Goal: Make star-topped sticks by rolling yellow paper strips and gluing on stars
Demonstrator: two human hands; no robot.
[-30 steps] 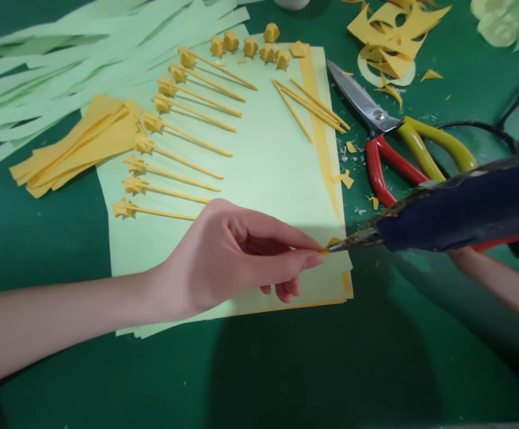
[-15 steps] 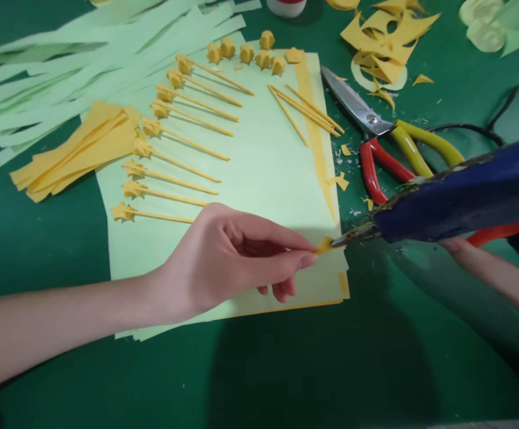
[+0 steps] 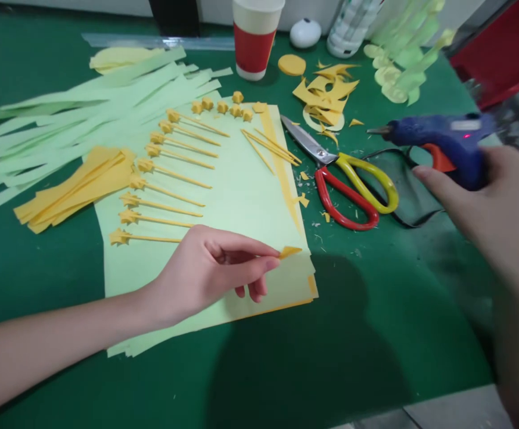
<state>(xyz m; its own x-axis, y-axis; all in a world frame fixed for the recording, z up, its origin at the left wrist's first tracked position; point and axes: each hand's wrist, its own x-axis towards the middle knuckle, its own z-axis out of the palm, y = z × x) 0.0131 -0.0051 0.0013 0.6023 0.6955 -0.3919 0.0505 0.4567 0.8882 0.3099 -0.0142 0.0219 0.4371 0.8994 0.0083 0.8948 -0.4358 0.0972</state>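
My left hand (image 3: 223, 262) pinches a small yellow paper piece (image 3: 291, 251) between thumb and fingertips, above the stack of pale green paper (image 3: 236, 208). My right hand (image 3: 504, 208), partly blurred, is closed at the handle of a blue hot glue gun (image 3: 433, 131) with an orange trigger. Its nozzle points left, well apart from the paper piece. To the left of the pinch, yellow paper stars on thin sticks (image 3: 170, 190) lie in a row on the green paper. Several loose folded stars (image 3: 222, 107) sit at its top edge, near some bare yellow sticks (image 3: 270, 149).
Scissors (image 3: 319, 156) with red and yellow handles lie right of the paper, by a black cord (image 3: 413, 225). Yellow strips (image 3: 75, 187), green strips (image 3: 84, 113), a paper cup (image 3: 255, 44), yellow scraps (image 3: 328, 89) and green paper flowers (image 3: 397, 77) stand or lie around.
My right hand has carried the glue gun away to the upper right, so its nozzle no longer meets the yellow piece. My left hand keeps its pinch. The view has tilted up.
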